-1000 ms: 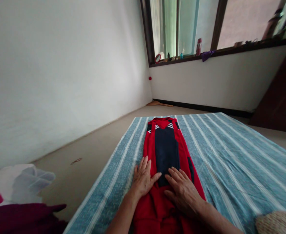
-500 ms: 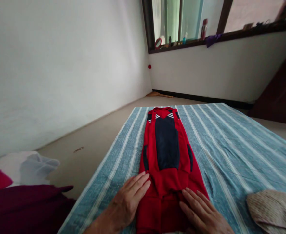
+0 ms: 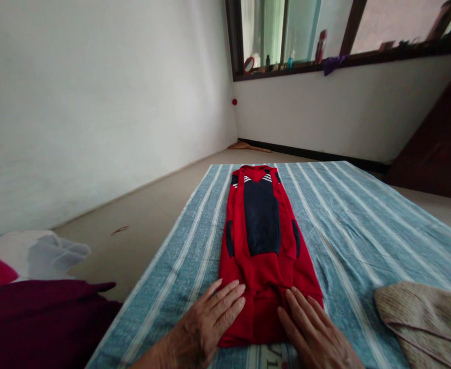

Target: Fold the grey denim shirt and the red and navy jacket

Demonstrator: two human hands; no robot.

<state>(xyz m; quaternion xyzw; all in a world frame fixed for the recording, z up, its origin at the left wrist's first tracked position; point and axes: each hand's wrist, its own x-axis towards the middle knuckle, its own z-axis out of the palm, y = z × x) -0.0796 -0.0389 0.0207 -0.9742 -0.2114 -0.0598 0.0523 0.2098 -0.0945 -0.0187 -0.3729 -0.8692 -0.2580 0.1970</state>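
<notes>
A red and dark navy jacket or sweatshirt [image 3: 262, 220] lies lengthwise before me, its sides and sleeves folded inward into a long narrow strip. White stripes mark its far end near the collar. My left hand [image 3: 213, 318] rests on the near left edge of the garment, fingers stretched out. On the near right part, my right hand [image 3: 313, 323] lies with its fingers extended over the red cloth. Neither hand grips anything. The fabric between the hands is slightly wrinkled.
A blue sheet with white stripes [image 3: 348, 230] covers the surface under the garment. A beige knitted item [image 3: 425, 318] lies at right. Dark maroon cloth [image 3: 41, 323] and white cloth [image 3: 37, 253] are piled at left. Small items line the windowsill [image 3: 287, 70].
The near end of the garment now shows its bottom edge, with sheet visible below it. My hands stay flat, the left slightly further onto the red cloth. The view has shifted slightly.
</notes>
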